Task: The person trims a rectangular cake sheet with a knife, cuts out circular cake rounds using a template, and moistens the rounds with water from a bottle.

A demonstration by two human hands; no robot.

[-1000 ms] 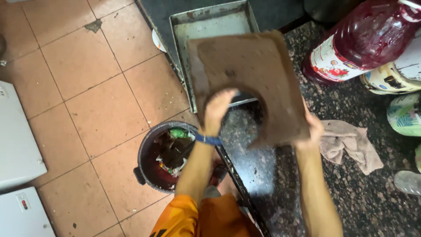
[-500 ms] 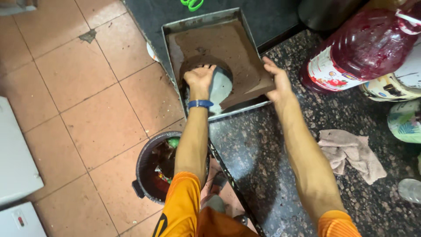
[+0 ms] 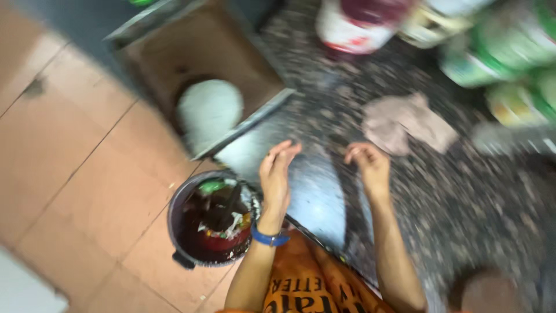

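The picture is blurred by motion. My left hand (image 3: 277,174) is raised over the edge of the dark speckled counter (image 3: 405,191), fingers apart, holding nothing; a blue band is on its wrist. My right hand (image 3: 369,165) hovers over the counter beside it, fingers loosely curled and empty. Beyond them a metal tray (image 3: 255,119) lies at the counter's edge with a brown sheet (image 3: 202,52) in it. A round hole in the sheet shows something white (image 3: 209,110).
A dark bucket (image 3: 211,223) of scraps stands on the tiled floor (image 3: 75,168) below my left arm. A crumpled beige cloth (image 3: 408,122) lies on the counter. A large jar of red liquid (image 3: 359,20) and greenish containers (image 3: 498,52) stand at the back.
Both hands have let go of the brown sheet, now resting in the tray, and pulled back toward my body. The view has swung and blurred.
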